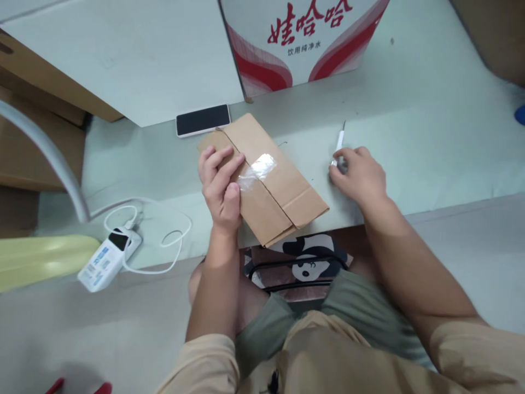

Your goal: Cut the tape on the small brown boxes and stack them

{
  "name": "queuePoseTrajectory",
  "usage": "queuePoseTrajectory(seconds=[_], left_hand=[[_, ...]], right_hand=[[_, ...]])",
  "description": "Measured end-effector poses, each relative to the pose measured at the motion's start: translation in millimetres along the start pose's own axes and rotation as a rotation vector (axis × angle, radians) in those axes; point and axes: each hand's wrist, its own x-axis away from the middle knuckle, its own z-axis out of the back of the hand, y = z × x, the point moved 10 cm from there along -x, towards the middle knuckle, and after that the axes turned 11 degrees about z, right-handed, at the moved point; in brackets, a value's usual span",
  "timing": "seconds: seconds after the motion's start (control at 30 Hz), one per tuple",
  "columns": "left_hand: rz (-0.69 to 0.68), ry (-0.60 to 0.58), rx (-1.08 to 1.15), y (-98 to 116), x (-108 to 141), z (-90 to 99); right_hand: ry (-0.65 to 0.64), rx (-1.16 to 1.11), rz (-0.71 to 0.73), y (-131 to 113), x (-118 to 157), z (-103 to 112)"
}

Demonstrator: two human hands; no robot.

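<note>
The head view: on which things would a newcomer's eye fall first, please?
Probably first on the white box with large red characters, at the top of the view. Next comes the brown cardboard packet in the middle, held in the left hand, with shiny clear tape across its seam. To its right, the right hand touches a slim white tool with a pointed tip.

The cardboard package (289,183) is coloured brown; the water carton (301,65) is banded red on white; the surface (418,142) is tinted pale green.

Phone (203,120) behind cardboard (287,183) (tool (340,140) right)
</note>
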Motion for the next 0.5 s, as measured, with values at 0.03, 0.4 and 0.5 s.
queuePoseTrajectory(seconds=[0.03, 0.4, 0.5], left_hand=[[0.013, 0.007, -0.017, -1, -1, -0.2], [0.028, 0.035, -0.044, 0, 2, -1.1], [0.036, 0.030, -0.040, 1, 3, -2.8]], right_hand=[[-0.061, 0.011, -0.018, 3, -1, -6], [0.240, -0.726, 0.067, -25, 9, 20], [0.449, -0.923, 0.247, -52, 26, 55]])
